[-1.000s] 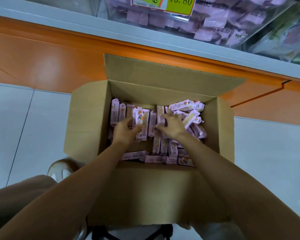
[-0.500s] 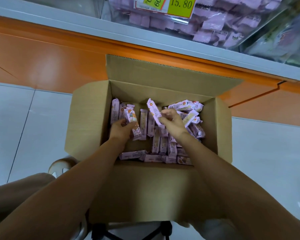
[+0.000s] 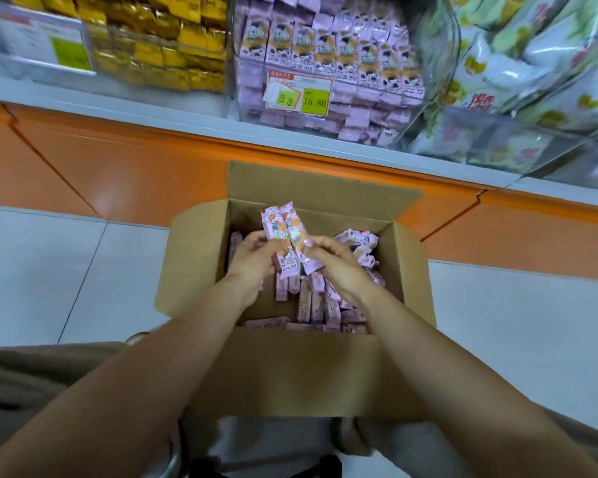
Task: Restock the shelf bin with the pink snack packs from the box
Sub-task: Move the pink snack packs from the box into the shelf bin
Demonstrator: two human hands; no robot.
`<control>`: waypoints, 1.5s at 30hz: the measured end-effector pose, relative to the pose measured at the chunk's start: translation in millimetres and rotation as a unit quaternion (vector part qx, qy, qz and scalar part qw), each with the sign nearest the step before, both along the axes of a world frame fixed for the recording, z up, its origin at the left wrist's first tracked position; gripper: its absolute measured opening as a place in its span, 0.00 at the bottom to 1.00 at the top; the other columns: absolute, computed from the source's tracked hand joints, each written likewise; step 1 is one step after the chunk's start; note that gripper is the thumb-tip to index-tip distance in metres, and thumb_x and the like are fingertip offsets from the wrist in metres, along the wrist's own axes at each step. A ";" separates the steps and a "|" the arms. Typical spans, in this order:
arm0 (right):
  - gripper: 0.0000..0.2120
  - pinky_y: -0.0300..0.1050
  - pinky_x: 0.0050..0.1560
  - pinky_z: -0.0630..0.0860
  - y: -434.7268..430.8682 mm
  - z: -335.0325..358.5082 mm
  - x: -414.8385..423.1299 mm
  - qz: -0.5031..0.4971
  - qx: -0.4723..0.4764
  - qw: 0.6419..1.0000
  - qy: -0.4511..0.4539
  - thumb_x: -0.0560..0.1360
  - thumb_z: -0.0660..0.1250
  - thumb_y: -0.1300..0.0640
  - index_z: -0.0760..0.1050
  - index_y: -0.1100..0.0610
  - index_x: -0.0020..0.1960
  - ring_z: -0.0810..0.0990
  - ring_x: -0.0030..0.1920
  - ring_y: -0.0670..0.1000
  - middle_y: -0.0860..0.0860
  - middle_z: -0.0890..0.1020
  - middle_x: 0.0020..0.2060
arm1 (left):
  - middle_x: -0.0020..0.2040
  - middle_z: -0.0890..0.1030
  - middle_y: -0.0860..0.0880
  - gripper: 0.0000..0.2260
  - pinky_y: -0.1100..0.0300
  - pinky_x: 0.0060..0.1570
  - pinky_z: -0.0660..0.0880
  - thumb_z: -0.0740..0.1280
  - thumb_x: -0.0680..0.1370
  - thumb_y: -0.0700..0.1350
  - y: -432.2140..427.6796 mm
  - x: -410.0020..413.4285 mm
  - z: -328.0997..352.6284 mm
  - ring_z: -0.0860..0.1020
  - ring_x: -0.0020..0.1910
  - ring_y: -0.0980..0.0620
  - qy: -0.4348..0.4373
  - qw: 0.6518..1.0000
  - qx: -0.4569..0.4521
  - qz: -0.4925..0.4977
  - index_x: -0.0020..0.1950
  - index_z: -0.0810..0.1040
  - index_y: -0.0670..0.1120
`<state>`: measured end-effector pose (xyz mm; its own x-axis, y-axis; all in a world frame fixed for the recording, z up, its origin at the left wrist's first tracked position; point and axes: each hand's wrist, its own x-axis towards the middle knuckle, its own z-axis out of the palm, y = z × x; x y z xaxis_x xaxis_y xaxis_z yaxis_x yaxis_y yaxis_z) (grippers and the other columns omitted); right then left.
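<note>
Now a few long pink snack packs point(image 3: 285, 236) are held tight by left hand point(image 3: 252, 260) and right hand point(image 3: 335, 265) above the brown cardboard box point(image 3: 408, 270); next they must be lifted to the clear plastic shelf bin point(image 3: 428, 63) at 12 o'clock.

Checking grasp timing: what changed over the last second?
Both hands lifted out of the box: the left hand and right hand now hold a small bunch of pink packs upright above it. The view tilted up, showing the shelf bin. The box and remaining packs stayed put.
</note>
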<state>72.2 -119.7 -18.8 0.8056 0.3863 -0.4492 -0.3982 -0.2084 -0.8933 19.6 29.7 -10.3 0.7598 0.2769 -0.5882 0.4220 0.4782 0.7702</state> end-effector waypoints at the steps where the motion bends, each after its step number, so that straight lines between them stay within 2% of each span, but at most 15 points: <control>1: 0.06 0.36 0.45 0.72 -0.2 7.3 -2.8 -0.011 0.010 1.000 0.001 0.77 0.66 0.61 0.79 0.53 0.51 0.78 0.47 0.44 0.49 0.83 0.47 | 0.58 0.79 0.33 0.12 0.57 0.42 0.79 0.67 0.77 0.37 -1.4 -2.6 6.5 0.79 0.46 0.44 -0.007 1.000 0.003 0.001 0.60 0.75 0.39; 7: 0.14 0.35 0.46 0.72 -4.7 52.1 -24.2 0.006 -0.015 0.995 -0.099 0.77 0.67 0.59 0.73 0.57 0.62 0.77 0.41 0.40 0.49 0.79 0.41 | 0.56 0.82 0.39 0.13 0.54 0.47 0.80 0.70 0.76 0.39 -8.9 -22.3 47.5 0.82 0.47 0.45 -0.055 0.998 0.009 -0.018 0.59 0.75 0.40; 13: 0.12 0.39 0.42 0.79 -5.7 95.3 -39.3 0.018 -0.048 0.963 -0.265 0.77 0.68 0.61 0.78 0.59 0.59 0.77 0.47 0.51 0.61 0.75 0.53 | 0.53 0.83 0.40 0.15 0.63 0.33 0.80 0.72 0.74 0.38 -8.5 -36.3 93.0 0.83 0.44 0.47 -0.078 0.996 0.017 -0.034 0.60 0.78 0.38; 15: 0.13 0.49 0.46 0.80 -2.6 108.0 -44.6 0.009 -0.065 0.943 -0.325 0.76 0.68 0.60 0.77 0.57 0.60 0.78 0.46 0.53 0.58 0.75 0.50 | 0.51 0.83 0.40 0.14 0.60 0.34 0.80 0.72 0.74 0.37 -8.5 -38.2 108.3 0.83 0.44 0.45 -0.081 0.996 -0.005 -0.029 0.58 0.79 0.39; 19: 0.21 0.38 0.48 0.74 3.3 138.3 -58.2 -0.002 -0.081 0.906 -0.416 0.71 0.75 0.53 0.73 0.50 0.61 0.76 0.48 0.42 0.46 0.77 0.51 | 0.47 0.84 0.42 0.12 0.62 0.30 0.79 0.75 0.71 0.36 -8.5 -33.2 140.4 0.83 0.39 0.49 -0.084 0.996 -0.028 0.010 0.54 0.80 0.38; 23: 0.27 0.43 0.50 0.73 12.7 160.7 -47.7 -0.017 -0.159 0.844 -0.511 0.67 0.75 0.47 0.72 0.51 0.63 0.75 0.50 0.49 0.45 0.74 0.51 | 0.41 0.83 0.45 0.09 0.67 0.23 0.73 0.74 0.71 0.35 -14.0 -19.8 171.2 0.80 0.27 0.56 -0.121 0.991 -0.046 0.047 0.49 0.80 0.39; 27: 0.24 0.39 0.49 0.72 23.1 198.7 -16.4 -0.065 -0.152 0.838 -0.520 0.68 0.74 0.49 0.73 0.53 0.61 0.75 0.49 0.47 0.45 0.74 0.51 | 0.35 0.81 0.47 0.10 0.61 0.35 0.79 0.73 0.74 0.46 -13.6 5.3 198.4 0.80 0.34 0.51 -0.189 0.980 0.039 0.043 0.45 0.81 0.39; 29: 0.23 0.41 0.50 0.73 26.9 218.4 9.8 -0.106 -0.160 0.842 -0.504 0.69 0.74 0.49 0.74 0.54 0.60 0.75 0.50 0.47 0.46 0.76 0.52 | 0.43 0.83 0.47 0.15 0.53 0.48 0.77 0.68 0.74 0.54 -1.1 22.0 204.8 0.81 0.45 0.48 -0.250 0.936 0.246 0.011 0.49 0.82 0.42; 32: 0.22 0.46 0.53 0.73 31.8 243.6 54.4 -0.156 -0.190 0.838 -0.486 0.70 0.73 0.49 0.74 0.56 0.60 0.76 0.54 0.50 0.49 0.77 0.54 | 0.61 0.78 0.46 0.15 0.50 0.62 0.68 0.63 0.77 0.50 30.4 49.5 204.4 0.73 0.64 0.44 -0.293 0.723 0.625 0.018 0.60 0.79 0.46; 33: 0.22 0.46 0.53 0.72 33.7 248.8 71.6 -0.165 -0.212 0.839 -0.473 0.70 0.72 0.48 0.74 0.56 0.60 0.75 0.54 0.50 0.50 0.77 0.55 | 0.66 0.76 0.45 0.16 0.48 0.67 0.64 0.62 0.78 0.50 41.4 58.3 204.5 0.68 0.69 0.42 -0.298 0.656 0.694 -0.001 0.63 0.77 0.46; 35: 0.24 0.45 0.51 0.71 41.0 255.2 107.4 -0.171 -0.257 0.844 -0.440 0.69 0.71 0.45 0.73 0.57 0.60 0.76 0.54 0.52 0.51 0.78 0.54 | 0.76 0.64 0.44 0.21 0.45 0.75 0.49 0.57 0.81 0.52 59.3 73.3 202.8 0.55 0.77 0.42 -0.250 0.576 0.771 -0.106 0.72 0.69 0.46; 37: 0.28 0.45 0.48 0.71 53.6 258.5 142.5 -0.168 -0.306 0.834 -0.427 0.68 0.70 0.42 0.72 0.58 0.60 0.79 0.52 0.55 0.54 0.80 0.52 | 0.79 0.52 0.44 0.26 0.46 0.75 0.35 0.49 0.83 0.56 71.1 88.0 188.6 0.44 0.78 0.43 -0.184 0.522 0.809 -0.197 0.78 0.56 0.48; 39: 0.28 0.46 0.48 0.71 68.2 261.5 171.9 -0.166 -0.355 0.820 -0.418 0.69 0.70 0.42 0.72 0.61 0.59 0.78 0.52 0.59 0.57 0.80 0.51 | 0.79 0.55 0.42 0.28 0.45 0.74 0.32 0.40 0.81 0.58 79.2 95.9 172.3 0.48 0.78 0.42 -0.169 0.478 0.832 -0.225 0.79 0.55 0.48; 43: 0.28 0.48 0.45 0.72 86.5 257.3 217.5 -0.159 -0.411 0.814 -0.379 0.73 0.65 0.36 0.75 0.64 0.47 0.79 0.47 0.59 0.61 0.79 0.44 | 0.72 0.70 0.41 0.26 0.44 0.76 0.42 0.49 0.80 0.55 83.8 104.9 151.6 0.64 0.74 0.40 -0.237 0.473 0.831 -0.171 0.73 0.68 0.44; 45: 0.31 0.51 0.51 0.75 95.4 245.6 233.0 -0.151 -0.422 0.817 -0.363 0.73 0.65 0.37 0.77 0.67 0.52 0.80 0.53 0.62 0.64 0.81 0.51 | 0.72 0.70 0.41 0.26 0.44 0.76 0.44 0.51 0.80 0.54 82.3 107.4 148.6 0.65 0.73 0.39 -0.257 0.477 0.827 -0.148 0.73 0.69 0.43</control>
<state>305.1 -24.3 226.9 0.9794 -0.0803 0.1854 0.0251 -0.8621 -0.5061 127.0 112.1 138.3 0.8365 -0.1247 0.5335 -0.1652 -0.9858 0.0286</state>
